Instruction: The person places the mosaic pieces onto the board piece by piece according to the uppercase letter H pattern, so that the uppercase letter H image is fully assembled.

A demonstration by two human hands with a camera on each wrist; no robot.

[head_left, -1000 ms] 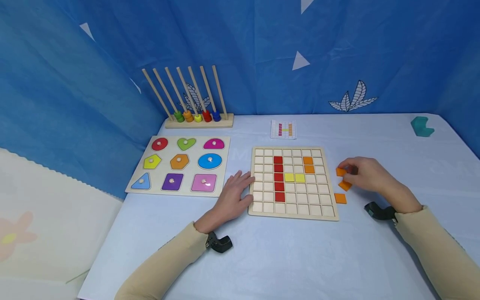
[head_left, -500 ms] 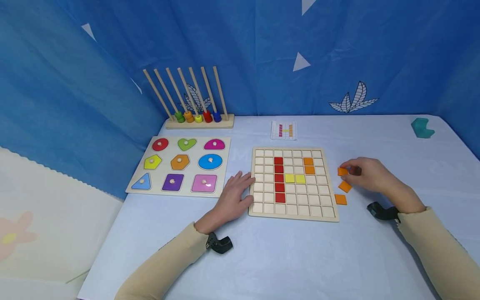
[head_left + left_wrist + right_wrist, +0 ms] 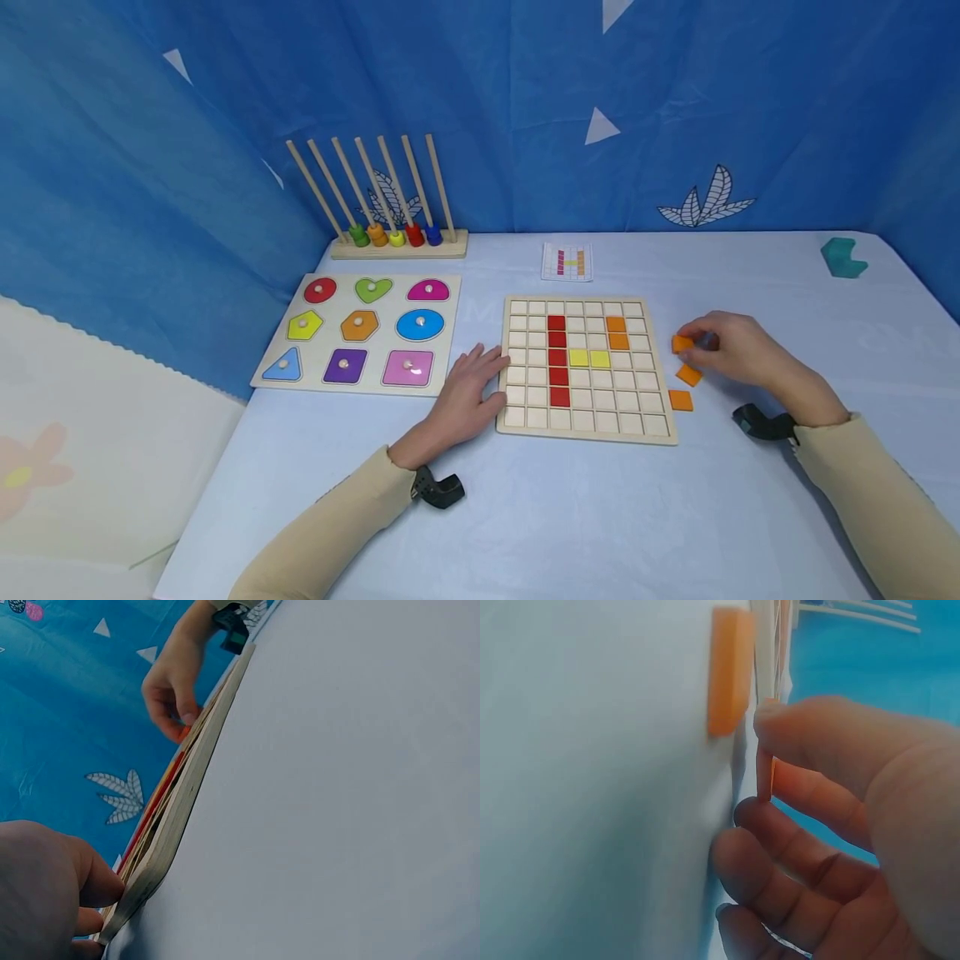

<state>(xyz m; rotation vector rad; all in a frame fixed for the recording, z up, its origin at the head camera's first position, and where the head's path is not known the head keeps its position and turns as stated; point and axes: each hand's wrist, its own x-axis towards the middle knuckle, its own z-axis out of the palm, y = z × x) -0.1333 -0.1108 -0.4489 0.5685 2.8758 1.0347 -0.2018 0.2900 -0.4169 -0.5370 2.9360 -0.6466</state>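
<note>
In the head view a wooden grid board (image 3: 537, 416) lies flat, with a column of red square tiles (image 3: 558, 357), two yellow tiles (image 3: 589, 358) and two orange tiles (image 3: 617, 333) set in its cells. My left hand (image 3: 467, 394) rests its fingertips and thumb at the board's left edge, fingers spread. To the right of the board, my right hand (image 3: 731, 350) pinches an orange square tile (image 3: 682, 343) between thumb and finger, low at the table; the right wrist view shows this tile (image 3: 766, 778) on edge. Two loose orange tiles (image 3: 689, 375) (image 3: 681, 400) lie nearer the front.
A small pattern card (image 3: 567, 262) lies behind the board. At left are a knobbed shape puzzle (image 3: 307, 355) and, behind it, a peg rack (image 3: 398, 247) with coloured beads. A teal piece (image 3: 843, 257) lies at the far right. Blue cloth hangs behind the table.
</note>
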